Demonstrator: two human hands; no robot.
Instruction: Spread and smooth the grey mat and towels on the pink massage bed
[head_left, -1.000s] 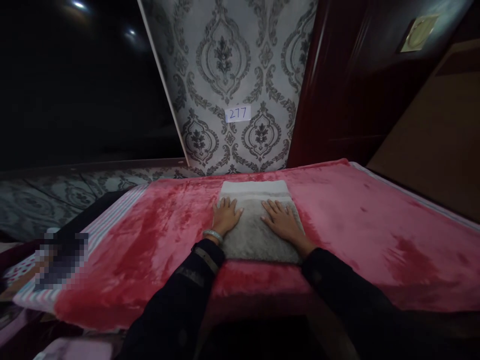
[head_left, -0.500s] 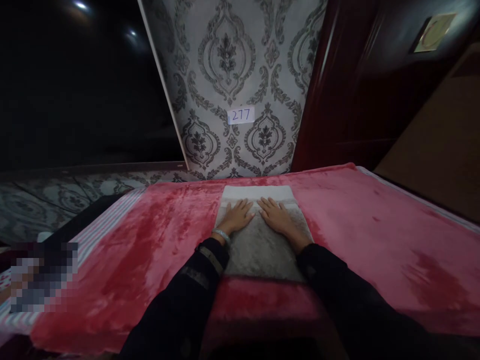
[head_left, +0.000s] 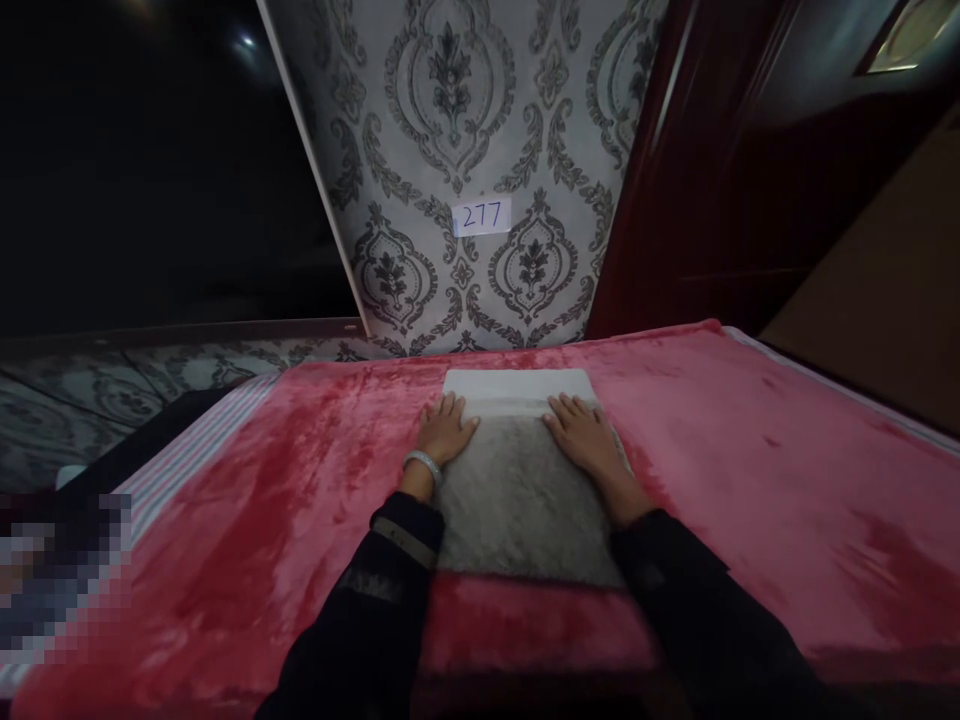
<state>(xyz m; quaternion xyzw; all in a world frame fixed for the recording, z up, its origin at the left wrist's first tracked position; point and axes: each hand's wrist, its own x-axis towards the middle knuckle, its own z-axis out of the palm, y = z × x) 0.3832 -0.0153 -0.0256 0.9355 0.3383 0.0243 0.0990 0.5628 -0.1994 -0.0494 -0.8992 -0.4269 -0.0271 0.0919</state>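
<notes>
A grey plush cloth [head_left: 525, 500] with a pale strip [head_left: 517, 385] along its far end lies flat in front of me. Whether the strip belongs to the cloth or is a separate piece beneath it, I cannot tell. My left hand [head_left: 444, 430] rests palm down at the cloth's far left edge, fingers spread, a bracelet on the wrist. At the far right edge my right hand [head_left: 585, 435] also lies flat, its fingertips near the border with the pale strip. Neither hand grips anything.
The cloth lies on a red and pink plush cover [head_left: 735, 450], with a striped border [head_left: 195, 440] at left. A black screen [head_left: 165, 180] and patterned wall [head_left: 457, 130] stand behind. A dark red panel [head_left: 697, 210] is at right. Something pixelated [head_left: 60, 575] sits at lower left.
Both my hands have slid apart from near the cloth's middle to its left and right edges, staying flat. The grey cloth remains in place, and the view has shifted slightly.
</notes>
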